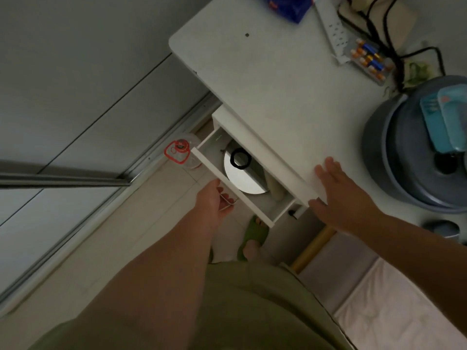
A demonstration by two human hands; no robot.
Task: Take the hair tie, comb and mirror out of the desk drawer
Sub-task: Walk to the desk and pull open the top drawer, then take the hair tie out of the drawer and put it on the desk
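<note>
The white desk drawer (228, 188) stands partly pulled out under the desk top (265, 79). Inside it lies a round mirror (241, 176), and a black hair tie (240, 159) rests on top of the mirror. A pale, long object (274, 189) lies beside the mirror; I cannot tell if it is the comb. My left hand (214, 200) is shut on the drawer's thin metal handle from below. My right hand (341, 195) lies flat and open on the desk's front edge, to the right of the drawer.
On the desk sit a grey round container (394, 157) with a teal item on it, a power strip (333, 29) with black cables, a clear box of batteries (369, 59) and a blue packet (288, 6). A clear jar with a red lid (180, 152) stands on the floor. A green slipper (255, 231) shows below the drawer.
</note>
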